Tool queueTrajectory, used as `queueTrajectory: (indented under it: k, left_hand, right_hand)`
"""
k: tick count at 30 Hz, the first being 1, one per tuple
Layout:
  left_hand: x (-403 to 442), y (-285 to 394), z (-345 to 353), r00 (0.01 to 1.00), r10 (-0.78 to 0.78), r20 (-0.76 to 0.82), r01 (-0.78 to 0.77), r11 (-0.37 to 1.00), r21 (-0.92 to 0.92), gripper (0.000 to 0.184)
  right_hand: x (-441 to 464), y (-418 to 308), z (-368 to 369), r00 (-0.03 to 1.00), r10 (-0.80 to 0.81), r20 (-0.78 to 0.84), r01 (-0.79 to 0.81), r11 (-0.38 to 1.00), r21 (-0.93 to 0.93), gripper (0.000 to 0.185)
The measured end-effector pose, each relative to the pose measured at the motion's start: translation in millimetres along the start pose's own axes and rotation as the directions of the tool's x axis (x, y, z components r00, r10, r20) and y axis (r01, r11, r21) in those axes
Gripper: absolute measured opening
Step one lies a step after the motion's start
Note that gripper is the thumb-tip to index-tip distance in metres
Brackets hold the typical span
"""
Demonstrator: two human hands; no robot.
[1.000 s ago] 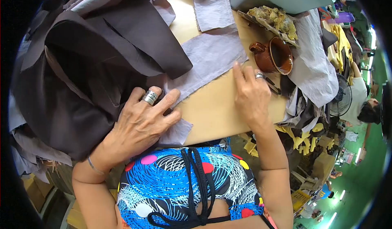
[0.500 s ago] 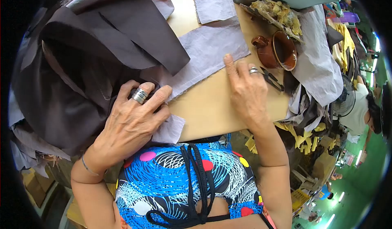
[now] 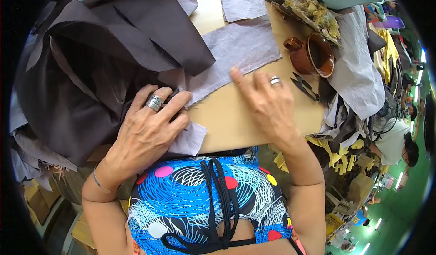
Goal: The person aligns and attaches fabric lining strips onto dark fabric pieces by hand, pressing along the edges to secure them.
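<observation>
My left hand [image 3: 152,123] rests with fingers apart on the edge of a dark brown cloth [image 3: 91,73] and a pale lilac strip [image 3: 240,48]. Its palm is down, and a wide silver ring is on one finger. My right hand [image 3: 268,100] has its fingers spread, with the index fingertip on the lower frayed edge of the pale strip. The strip lies slanted across the tan board [image 3: 227,128], its left end under the dark cloth. A small pale scrap [image 3: 193,139] lies beside my left hand.
Right of the strip are a brown glazed cup [image 3: 313,55] on its side, black thread snips [image 3: 305,88] and a yellowish clump [image 3: 313,16] on a flat holder. Another pale piece [image 3: 243,0] lies at the top. Further right are a fan [image 3: 385,109] and a person [image 3: 393,141].
My right hand has slid left along the strip's edge, away from the snips, which now show fully. My left hand has shifted slightly left.
</observation>
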State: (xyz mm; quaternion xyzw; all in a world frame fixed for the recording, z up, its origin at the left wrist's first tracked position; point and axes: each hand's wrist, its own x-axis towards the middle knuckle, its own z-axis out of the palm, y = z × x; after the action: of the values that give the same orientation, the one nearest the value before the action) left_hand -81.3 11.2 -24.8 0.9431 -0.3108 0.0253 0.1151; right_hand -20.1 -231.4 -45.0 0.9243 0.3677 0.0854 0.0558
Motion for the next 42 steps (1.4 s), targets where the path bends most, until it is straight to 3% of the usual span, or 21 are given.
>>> queueTrajectory:
  k: [3, 6, 8, 11, 14, 17, 20, 23, 26, 27, 30, 32, 34, 36, 38, 41, 42]
  left_hand:
    - [0.1, -0.3, 1.5, 1.000, 0.004, -0.011, -0.004, 1.000, 0.002, 0.009]
    - [2.5, 0.1, 1.9, 0.999, 0.017, -0.034, -0.016, 1.000, 0.012, 0.010]
    - [1.9, 0.4, 1.6, 0.999, 0.009, -0.035, -0.009, 1.000, 0.005, 0.010]
    - [1.6, -0.3, 2.0, 0.999, 0.007, -0.046, -0.007, 1.000, -0.005, 0.009]
    - [1.7, 0.2, 1.2, 0.999, 0.007, -0.045, -0.007, 1.000, -0.008, 0.011]
    - [2.2, 1.4, -0.5, 0.999, 0.010, -0.049, -0.010, 1.000, -0.002, 0.013]
    - [2.2, 1.6, -0.1, 0.999, 0.011, -0.053, -0.011, 1.000, -0.003, 0.013]
    - [1.5, 0.9, 0.4, 0.998, 0.014, -0.053, -0.014, 1.000, 0.004, 0.013]
    - [0.9, 0.6, 0.9, 0.998, 0.014, -0.054, -0.014, 1.000, 0.007, 0.012]
    - [0.4, 0.8, 1.3, 0.999, 0.010, -0.052, -0.010, 1.000, 0.007, 0.011]
    - [-0.6, 1.1, 3.9, 0.998, -0.002, -0.062, 0.001, 1.000, -0.013, 0.011]
    - [-0.5, 1.0, 3.3, 0.998, -0.002, -0.060, 0.002, 1.000, -0.003, 0.011]
    - [-1.4, 1.5, 3.7, 0.999, -0.005, -0.046, 0.005, 1.000, 0.002, 0.011]
    - [-2.2, 1.5, 5.4, 1.000, -0.014, -0.025, 0.014, 1.000, 0.008, 0.011]
    - [-3.2, 0.9, 6.1, 1.000, -0.010, -0.030, 0.010, 1.000, 0.007, 0.011]
    - [-4.7, -0.2, 6.7, 1.000, -0.011, -0.027, 0.011, 1.000, 0.006, 0.012]
    - [-5.0, -0.6, 7.2, 1.000, -0.008, -0.026, 0.008, 1.000, 0.005, 0.012]
  right_hand:
    - [0.5, -2.7, -8.3, 0.999, -0.005, 0.043, -0.003, 0.983, 0.184, 0.046]
    - [-6.1, 36.1, -36.0, 0.970, 0.167, -0.174, -0.112, 0.951, 0.290, 0.045]
    - [-14.7, 70.5, -59.5, 0.922, 0.356, -0.153, -0.327, 0.927, 0.186, 0.045]
    - [-21.3, 98.4, -75.6, 0.768, 0.611, 0.190, -0.628, 0.777, 0.041, 0.050]
    - [-12.7, 115.0, -75.2, 0.706, 0.566, 0.426, -0.590, 0.802, -0.088, 0.055]
    - [-10.5, 127.1, -65.9, 0.766, 0.488, 0.418, -0.476, 0.868, -0.140, 0.058]
    - [-6.6, 131.9, -59.9, 0.754, 0.453, 0.476, -0.411, 0.890, -0.197, 0.060]
    - [-14.0, 154.8, -49.0, 0.818, 0.331, 0.470, -0.354, 0.934, -0.042, 0.055]
    - [-15.7, 144.7, -75.6, 0.794, 0.407, 0.451, -0.524, 0.835, 0.169, 0.050]
    - [-20.3, 137.5, -79.4, 0.820, 0.429, 0.379, -0.538, 0.804, 0.254, 0.045]
    - [-33.8, 117.5, -81.6, 0.825, 0.413, 0.386, -0.489, 0.864, 0.120, 0.045]
    - [-33.6, 85.6, -80.8, 0.843, 0.386, 0.374, -0.465, 0.873, 0.148, 0.044]
    - [-30.7, 54.6, -62.0, 0.952, 0.240, 0.188, -0.286, 0.919, 0.273, 0.044]
    - [-17.3, 25.1, -46.7, 0.986, 0.126, 0.107, -0.146, 0.966, 0.215, 0.049]
    - [-12.4, 7.2, -23.5, 0.991, 0.124, 0.048, -0.132, 0.881, 0.455, 0.054]
    - [-8.0, 0.2, -2.6, 0.965, 0.180, 0.190, -0.260, 0.559, 0.788, 0.056]
    - [-7.6, -2.6, 0.3, 0.969, 0.204, 0.139, -0.244, 0.712, 0.659, 0.054]
